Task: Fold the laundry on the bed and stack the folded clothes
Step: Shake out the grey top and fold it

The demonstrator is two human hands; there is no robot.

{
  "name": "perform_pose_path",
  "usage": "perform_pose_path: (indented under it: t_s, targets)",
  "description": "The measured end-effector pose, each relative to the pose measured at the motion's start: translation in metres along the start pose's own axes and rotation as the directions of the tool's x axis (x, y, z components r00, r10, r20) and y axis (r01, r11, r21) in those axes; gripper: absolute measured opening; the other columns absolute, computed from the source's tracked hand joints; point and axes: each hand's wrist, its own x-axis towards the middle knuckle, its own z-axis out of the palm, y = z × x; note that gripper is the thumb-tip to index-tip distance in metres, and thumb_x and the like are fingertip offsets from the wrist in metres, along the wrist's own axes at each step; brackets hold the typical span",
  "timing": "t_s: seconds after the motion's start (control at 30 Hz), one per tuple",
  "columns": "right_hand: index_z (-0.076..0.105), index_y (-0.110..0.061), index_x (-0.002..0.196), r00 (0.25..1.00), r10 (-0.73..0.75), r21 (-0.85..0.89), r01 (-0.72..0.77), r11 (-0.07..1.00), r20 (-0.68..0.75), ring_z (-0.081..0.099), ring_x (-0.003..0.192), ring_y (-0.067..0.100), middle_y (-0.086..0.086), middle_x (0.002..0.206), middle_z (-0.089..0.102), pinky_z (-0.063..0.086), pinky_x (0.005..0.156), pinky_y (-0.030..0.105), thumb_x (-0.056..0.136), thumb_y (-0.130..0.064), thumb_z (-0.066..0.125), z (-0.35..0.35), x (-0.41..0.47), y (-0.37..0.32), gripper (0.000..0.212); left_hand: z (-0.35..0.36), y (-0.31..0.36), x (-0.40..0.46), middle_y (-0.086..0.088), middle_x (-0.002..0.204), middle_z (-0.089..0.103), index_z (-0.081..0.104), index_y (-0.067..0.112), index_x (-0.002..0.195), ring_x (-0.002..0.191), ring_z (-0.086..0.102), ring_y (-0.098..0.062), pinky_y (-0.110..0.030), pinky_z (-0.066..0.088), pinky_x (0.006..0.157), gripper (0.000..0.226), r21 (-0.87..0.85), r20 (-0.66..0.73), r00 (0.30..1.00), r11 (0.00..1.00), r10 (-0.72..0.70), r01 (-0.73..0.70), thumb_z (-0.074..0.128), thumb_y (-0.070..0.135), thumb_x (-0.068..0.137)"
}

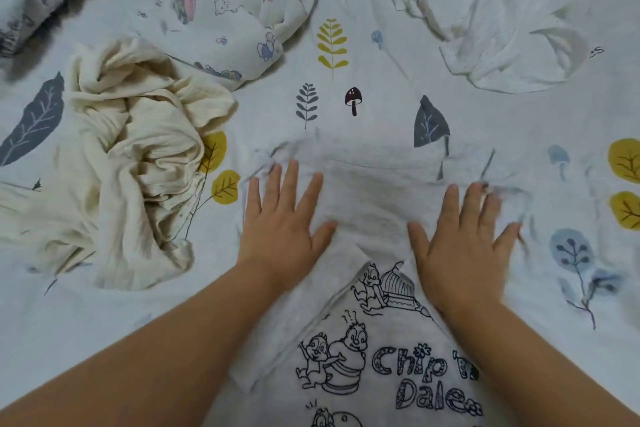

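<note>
A pale grey T-shirt (367, 191) with black cartoon line drawings and lettering lies spread on the bed in front of me, its sleeves folded inward over the print. My left hand (282, 218) lies flat on the shirt's left side, fingers straight and spread. My right hand (467, 236) presses flat on the shirt's right side, fingers straight; its fingertips look blurred. Neither hand holds anything.
A crumpled cream garment (138, 163) lies in a heap to the left. A white speckled garment (495, 21) sits rumpled at the far right. A printed baby cloth (221, 28) lies at the back. The bed sheet (346, 80) carries leaf and mushroom prints.
</note>
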Motion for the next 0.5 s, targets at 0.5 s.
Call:
perform_pose_path:
  t_s: [0.5]
  targets:
    - [-0.002,-0.028,0.15,0.988,-0.135,0.247,0.114,0.962,0.071,-0.012,0.145,0.017,0.001,0.158,-0.012,-0.005,0.115,0.033,0.099,-0.044,0.024,-0.054,-0.142,0.041,0.06,-0.058,0.03,-0.142,-0.008,0.158,0.006,0.017,0.018,0.149,0.146,0.008,-0.025,-0.049,0.007,0.116,0.057,-0.113,0.141,0.99,0.994,0.003,0.013,0.025,0.042,0.098]
